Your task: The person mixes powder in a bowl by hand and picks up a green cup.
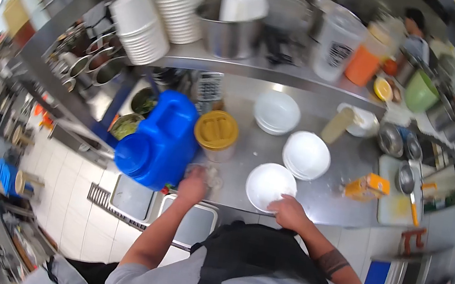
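Observation:
At the front edge of the steel counter, my right hand (289, 212) pinches the near right rim of a white bowl (268, 184). Another white bowl (307, 154) stands just behind it, and a short stack of white bowls (277, 112) is farther back. My left hand (193, 185) is over the counter edge beside a pale, blurred item (213, 178) that I cannot make out; its fingers are smeared. Close to that hand are a large blue plastic jug (165, 138) and a tub with a yellow lid (216, 134).
An orange carton (368, 187) and a cutting board (393, 207) with a ladle (405, 179) lie to the right. Above the counter, a shelf (285, 75) carries stacked white containers (138, 27) and an orange bottle (365, 60). Another person (415, 38) is beyond it.

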Motion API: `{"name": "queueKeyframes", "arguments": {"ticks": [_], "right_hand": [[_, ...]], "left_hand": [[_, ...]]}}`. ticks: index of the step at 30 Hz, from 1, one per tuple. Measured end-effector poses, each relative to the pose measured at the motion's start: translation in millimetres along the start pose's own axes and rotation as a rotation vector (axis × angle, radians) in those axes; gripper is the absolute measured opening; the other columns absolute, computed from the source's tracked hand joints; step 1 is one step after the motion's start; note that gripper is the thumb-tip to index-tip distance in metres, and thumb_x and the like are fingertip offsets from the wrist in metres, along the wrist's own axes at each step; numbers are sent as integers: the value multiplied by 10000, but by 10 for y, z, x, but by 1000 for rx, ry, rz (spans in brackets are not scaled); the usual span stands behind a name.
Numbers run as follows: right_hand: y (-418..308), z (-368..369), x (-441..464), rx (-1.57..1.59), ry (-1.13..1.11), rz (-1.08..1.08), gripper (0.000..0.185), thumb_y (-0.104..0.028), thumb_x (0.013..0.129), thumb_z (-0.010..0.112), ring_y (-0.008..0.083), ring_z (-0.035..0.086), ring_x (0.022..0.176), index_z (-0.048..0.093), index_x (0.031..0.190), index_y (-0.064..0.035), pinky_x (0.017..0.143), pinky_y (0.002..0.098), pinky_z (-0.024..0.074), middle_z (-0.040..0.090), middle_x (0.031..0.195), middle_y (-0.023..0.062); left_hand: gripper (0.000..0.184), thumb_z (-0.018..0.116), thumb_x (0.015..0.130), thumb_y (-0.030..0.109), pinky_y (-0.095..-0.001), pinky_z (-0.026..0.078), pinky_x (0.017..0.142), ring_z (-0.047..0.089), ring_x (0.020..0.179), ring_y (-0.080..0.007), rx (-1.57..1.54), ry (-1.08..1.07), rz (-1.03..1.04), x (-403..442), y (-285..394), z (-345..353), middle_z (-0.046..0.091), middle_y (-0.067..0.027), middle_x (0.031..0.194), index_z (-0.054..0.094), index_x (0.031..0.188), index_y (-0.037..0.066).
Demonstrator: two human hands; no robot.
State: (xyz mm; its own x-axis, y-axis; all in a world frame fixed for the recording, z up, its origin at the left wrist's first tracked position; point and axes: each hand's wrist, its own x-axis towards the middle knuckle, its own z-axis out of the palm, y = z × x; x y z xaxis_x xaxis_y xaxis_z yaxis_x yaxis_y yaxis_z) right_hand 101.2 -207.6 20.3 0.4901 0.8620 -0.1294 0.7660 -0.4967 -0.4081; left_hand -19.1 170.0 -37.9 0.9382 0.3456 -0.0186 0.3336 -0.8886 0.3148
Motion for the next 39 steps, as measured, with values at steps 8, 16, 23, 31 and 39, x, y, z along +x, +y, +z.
{"name": "queueKeyframes", "arguments": {"ticks": [8,16,23,31,39], "right_hand": [[-37,-6,58,53,48,-50,313,-4,803,631,325,712,1086,803,1034,-126,1182,489,437,789,1082,110],[-48,-47,53,30,52,-53,340,0,800,628,334,708,1093,791,1065,-138,1170,484,449,789,1092,113],[25,-7,80,40,61,-52,318,-1,775,649,349,705,1083,802,1021,-130,1090,478,501,788,1082,110],[-66,-70,92,73,93,-27,317,22,741,641,417,685,949,791,985,-117,890,517,542,767,970,146],[4,3,61,36,63,7,322,0,737,648,410,678,982,794,991,-135,905,528,527,769,993,114]], "left_hand": [[116,710,873,179,-498,581,841,691,1015,-361,-203,322,-2,105,75,-117,676,-110,1076,705,922,74],[91,765,902,113,-392,574,739,714,824,-315,-507,489,213,-311,574,-1952,743,-112,944,771,974,59],[291,697,946,113,-387,532,797,668,979,-323,-162,1316,574,-1248,927,-4181,723,-190,1066,707,1177,-64],[753,506,1073,561,-248,529,716,594,887,-133,385,616,1029,-1939,1282,-5191,501,-75,1488,247,1642,140],[653,573,1046,522,-264,537,699,621,860,-141,400,451,1103,-1881,1328,-5319,562,-87,1368,362,1512,116]]}}
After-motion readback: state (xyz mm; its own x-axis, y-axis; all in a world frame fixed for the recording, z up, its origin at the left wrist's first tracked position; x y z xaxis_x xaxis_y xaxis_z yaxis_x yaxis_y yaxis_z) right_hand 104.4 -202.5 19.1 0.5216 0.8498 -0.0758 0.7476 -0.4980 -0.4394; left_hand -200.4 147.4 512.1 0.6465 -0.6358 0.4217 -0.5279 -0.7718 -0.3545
